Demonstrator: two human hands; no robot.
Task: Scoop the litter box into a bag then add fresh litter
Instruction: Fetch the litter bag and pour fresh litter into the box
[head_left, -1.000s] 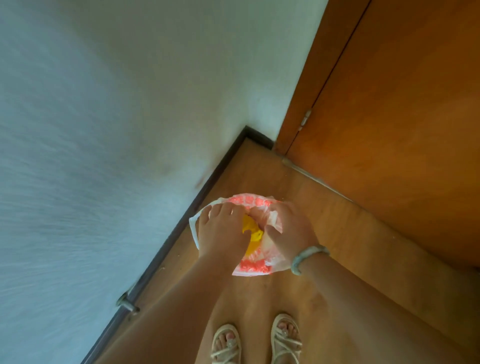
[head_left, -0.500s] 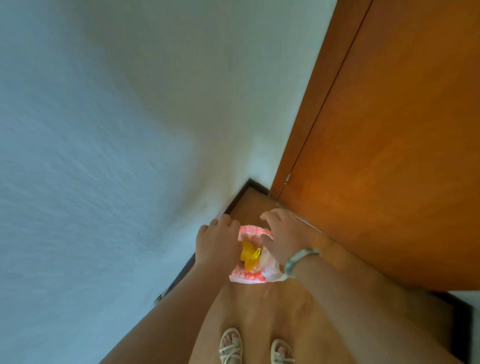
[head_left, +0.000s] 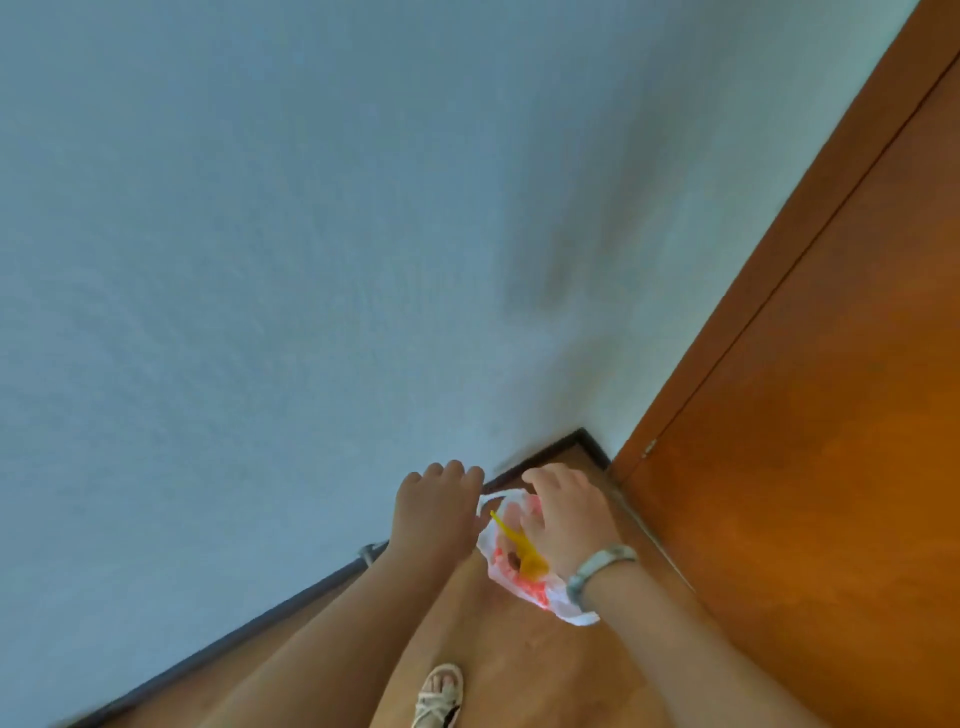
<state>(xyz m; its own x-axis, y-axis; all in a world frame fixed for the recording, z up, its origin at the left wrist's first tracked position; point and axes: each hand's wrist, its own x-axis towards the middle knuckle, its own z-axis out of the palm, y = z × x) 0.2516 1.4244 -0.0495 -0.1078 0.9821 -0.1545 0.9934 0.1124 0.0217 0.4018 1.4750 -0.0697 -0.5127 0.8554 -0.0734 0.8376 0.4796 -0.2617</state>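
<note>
A white plastic bag with red print (head_left: 524, 584) hangs between my two hands above the wooden floor. A yellow scoop (head_left: 522, 551) sticks out of its mouth. My left hand (head_left: 436, 512) grips the bag's left edge with curled fingers. My right hand (head_left: 563, 512), with a pale bracelet on its wrist, holds the bag's right side and partly covers the opening. No litter box is in view.
A white wall (head_left: 260, 260) fills the left and top. A brown wooden door (head_left: 805, 415) stands at the right, meeting the wall in a corner with dark baseboard (head_left: 550, 452). A metal doorstop (head_left: 370, 552) sticks out low on the wall. One sandalled foot (head_left: 439, 693) shows below.
The view has tilted upward, showing more wall and less floor. Both hands have lifted the bag off the floor, and the yellow scoop now leans further out of it.
</note>
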